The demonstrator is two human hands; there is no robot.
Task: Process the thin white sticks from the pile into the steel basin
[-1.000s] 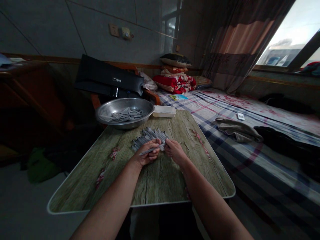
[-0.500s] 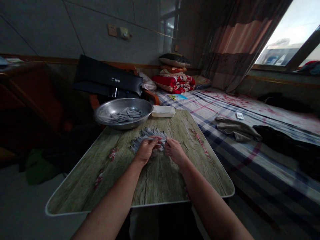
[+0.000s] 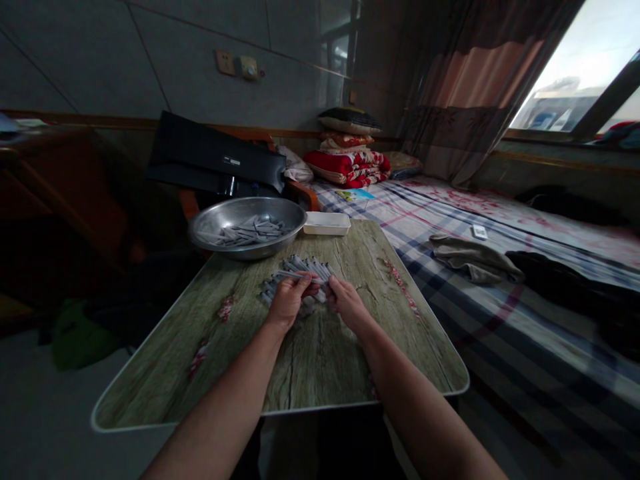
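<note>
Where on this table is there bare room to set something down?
Bare tabletop lies between the right hand and the table's right edge, and left of the left hand, below the steel basin. The near strip between the forearms is also open. It's crowded at the far end, with the basin and white plastic tray, and under the hands, at the pile of gray sticks.
</note>
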